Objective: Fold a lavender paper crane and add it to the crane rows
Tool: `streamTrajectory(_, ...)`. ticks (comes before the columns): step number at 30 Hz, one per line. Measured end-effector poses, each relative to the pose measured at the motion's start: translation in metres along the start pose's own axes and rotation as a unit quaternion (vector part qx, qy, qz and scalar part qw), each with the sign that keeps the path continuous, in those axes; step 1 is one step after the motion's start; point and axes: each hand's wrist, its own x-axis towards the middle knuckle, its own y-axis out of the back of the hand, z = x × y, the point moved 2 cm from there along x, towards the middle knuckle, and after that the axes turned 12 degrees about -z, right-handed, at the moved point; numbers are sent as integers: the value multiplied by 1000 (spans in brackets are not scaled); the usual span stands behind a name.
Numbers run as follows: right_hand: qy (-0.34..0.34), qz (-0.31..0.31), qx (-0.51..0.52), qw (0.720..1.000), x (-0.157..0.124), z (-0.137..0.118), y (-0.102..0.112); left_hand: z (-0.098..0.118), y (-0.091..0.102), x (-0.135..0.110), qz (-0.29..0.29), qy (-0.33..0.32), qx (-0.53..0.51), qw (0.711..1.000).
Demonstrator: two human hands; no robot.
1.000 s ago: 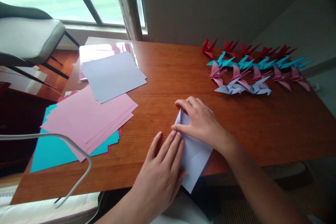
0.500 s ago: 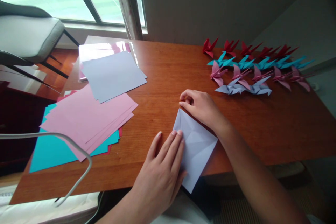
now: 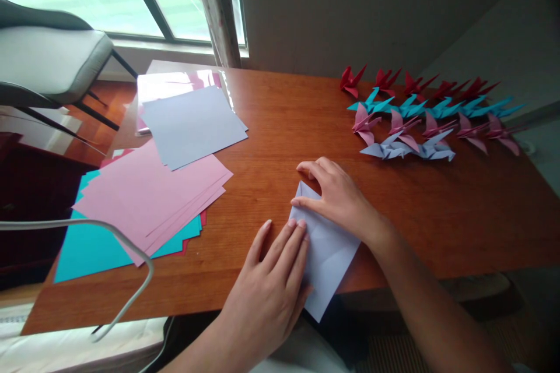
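A creased, pale lavender sheet of origami paper (image 3: 330,256) lies folded at the table's front edge, one corner pointing away from me and the near corner overhanging the edge. My left hand (image 3: 271,280) rests on its left side, fingers stretched out and pressing it flat, the thumb over the lower part. Over the far corner is my right hand (image 3: 335,198), thumb and fingers apart. The right thumb lies across the paper just below that corner, while the fingertips are beyond it.
Rows of folded paper cranes, red (image 3: 350,81), turquoise (image 3: 371,102), pink (image 3: 365,122) and lavender (image 3: 389,148), stand at the back right. Left lie lavender sheets (image 3: 196,125), pink sheets (image 3: 161,192) and turquoise sheets (image 3: 87,253). A white cable (image 3: 109,226) crosses the left front; a chair (image 3: 56,61) stands beyond.
My right hand has opened from a loose pinch beyond the far corner, and its thumb has come down over the paper. My left hand stays in place.
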Motion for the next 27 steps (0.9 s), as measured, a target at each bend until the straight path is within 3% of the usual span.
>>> streamTrajectory(20,-27,-39,-98,994,-6,-22,1,5,-5,-3,-1,8,-9,1000)
streamTrajectory(27,-27,-36,-83,996,-5,-17,0,4,-3,-2,1,1,4,1000)
